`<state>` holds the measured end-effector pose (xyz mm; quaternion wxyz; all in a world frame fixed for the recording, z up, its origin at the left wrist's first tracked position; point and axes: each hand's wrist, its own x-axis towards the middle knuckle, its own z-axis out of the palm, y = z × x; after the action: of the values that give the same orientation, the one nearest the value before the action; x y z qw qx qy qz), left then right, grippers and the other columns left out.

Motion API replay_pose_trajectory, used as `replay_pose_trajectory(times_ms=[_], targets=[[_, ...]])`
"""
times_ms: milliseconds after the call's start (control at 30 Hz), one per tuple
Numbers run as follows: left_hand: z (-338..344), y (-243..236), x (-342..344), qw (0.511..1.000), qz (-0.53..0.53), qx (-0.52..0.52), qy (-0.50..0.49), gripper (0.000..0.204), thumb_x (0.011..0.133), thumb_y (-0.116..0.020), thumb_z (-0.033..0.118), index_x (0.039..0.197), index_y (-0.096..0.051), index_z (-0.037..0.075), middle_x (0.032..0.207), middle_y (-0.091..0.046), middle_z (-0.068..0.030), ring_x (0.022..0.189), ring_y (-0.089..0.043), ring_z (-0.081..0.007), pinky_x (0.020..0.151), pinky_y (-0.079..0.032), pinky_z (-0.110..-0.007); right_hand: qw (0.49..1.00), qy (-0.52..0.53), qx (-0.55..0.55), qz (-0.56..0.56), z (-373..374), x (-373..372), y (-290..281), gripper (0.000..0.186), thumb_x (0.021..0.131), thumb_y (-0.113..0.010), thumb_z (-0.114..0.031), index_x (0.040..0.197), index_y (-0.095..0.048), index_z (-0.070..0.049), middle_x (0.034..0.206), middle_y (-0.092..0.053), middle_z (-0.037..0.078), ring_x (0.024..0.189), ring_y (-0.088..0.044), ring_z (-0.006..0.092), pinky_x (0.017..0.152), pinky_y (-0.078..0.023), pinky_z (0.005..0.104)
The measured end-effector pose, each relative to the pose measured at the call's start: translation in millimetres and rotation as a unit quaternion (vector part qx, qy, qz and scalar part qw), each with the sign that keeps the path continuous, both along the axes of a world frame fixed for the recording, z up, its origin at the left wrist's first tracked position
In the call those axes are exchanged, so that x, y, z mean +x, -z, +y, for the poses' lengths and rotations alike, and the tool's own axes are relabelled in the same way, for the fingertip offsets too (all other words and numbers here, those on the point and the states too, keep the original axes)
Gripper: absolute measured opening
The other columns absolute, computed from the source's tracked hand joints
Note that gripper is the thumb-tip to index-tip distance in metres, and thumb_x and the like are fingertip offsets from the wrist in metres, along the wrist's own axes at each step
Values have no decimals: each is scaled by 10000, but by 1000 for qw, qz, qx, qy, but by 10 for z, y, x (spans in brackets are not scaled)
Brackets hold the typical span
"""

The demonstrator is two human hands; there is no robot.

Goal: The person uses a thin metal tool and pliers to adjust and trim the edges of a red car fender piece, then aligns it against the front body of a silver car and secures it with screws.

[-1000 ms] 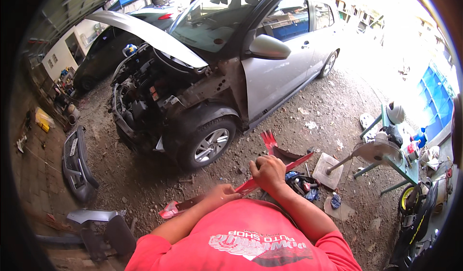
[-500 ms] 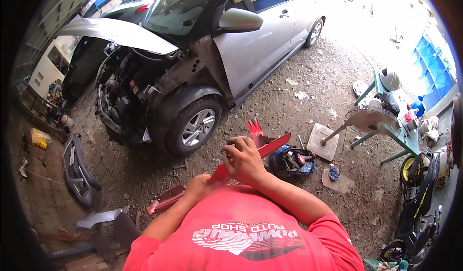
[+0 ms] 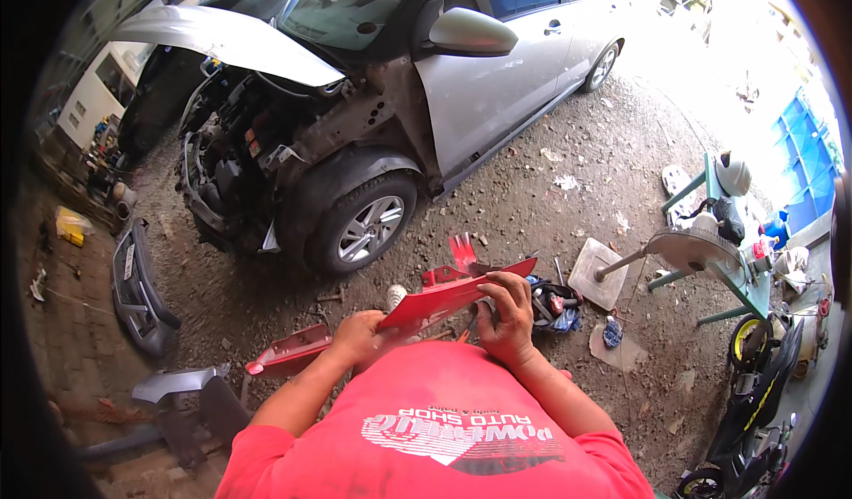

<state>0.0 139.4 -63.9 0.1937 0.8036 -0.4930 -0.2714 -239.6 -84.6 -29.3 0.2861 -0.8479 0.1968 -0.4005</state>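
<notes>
A long, glossy red panel (image 3: 435, 307), perhaps a car body part, is held across the front of my chest with its broad face showing. My left hand (image 3: 358, 336) grips its left end, fingers closed at the edge. Near the opposite end, my right hand (image 3: 508, 320) has its fingertips curled over the panel's edge, with the thumb on the near side. Just beyond the panel, a red pronged piece (image 3: 461, 252) shows, partly hidden behind it. To the left of my left forearm lies another red strip-like part (image 3: 293, 350) on the gravel.
Ahead stands a silver car (image 3: 497, 64), its front end stripped and front wheel (image 3: 371, 229) exposed. A bag of tools (image 3: 555, 305), a standing fan (image 3: 697, 249) and a green table (image 3: 741, 286) are at right, near a black scooter (image 3: 754, 401). A bumper (image 3: 140, 290) lies left.
My right hand has slid from the panel's middle toward its right end. The panel has tilted, so more of its broad face shows. My left hand still holds its end.
</notes>
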Motion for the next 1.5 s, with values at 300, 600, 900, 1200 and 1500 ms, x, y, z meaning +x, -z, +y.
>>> replay_pose_trajectory(times_ms=[300,600,900,1200,1500], targets=[[-440,470,1338,996,87,3,31,322,925,-737,346,1133,-788,106,1081,-766,-176,1040,-730,-399,902,-573,-479,967,191,71,150,-634,1041,365,926,872,-792,-191,1657,-321,-58,1607,-377,277,1531,-348,463,1286,-286,541],[-1031,495,2730,986,146,-32,75,273,952,-776,315,1153,-810,133,1059,-774,-144,1011,-743,-372,900,-583,-462,926,154,254,231,-1500,2158,450,1141,916,-876,-331,1740,-113,-126,1605,-464,261,1449,-532,396,1106,-538,497],[-1396,710,3428,979,198,-23,39,256,951,-755,284,1134,-817,117,1090,-773,-170,1054,-727,-392,927,-579,-470,915,177,292,215,-1881,3032,521,1178,904,-899,-312,1745,-97,-119,1537,-547,250,1421,-565,368,1149,-496,482],[-1513,821,3689,976,213,-35,-6,242,963,-757,280,1087,-805,78,958,-745,-167,934,-729,-385,840,-570,-463,869,108,368,313,-2554,3255,1121,1125,838,-935,-461,1689,-324,-52,1528,-603,253,1455,-566,353,1184,-465,479],[-1780,1055,3673,973,210,-45,-82,248,961,-766,276,1081,-798,62,945,-745,-175,900,-729,-387,808,-568,-454,857,11,419,299,-3109,3652,1371,844,884,-885,-493,1507,-572,-16,1434,-682,206,1359,-637,344,1107,-507,458]])
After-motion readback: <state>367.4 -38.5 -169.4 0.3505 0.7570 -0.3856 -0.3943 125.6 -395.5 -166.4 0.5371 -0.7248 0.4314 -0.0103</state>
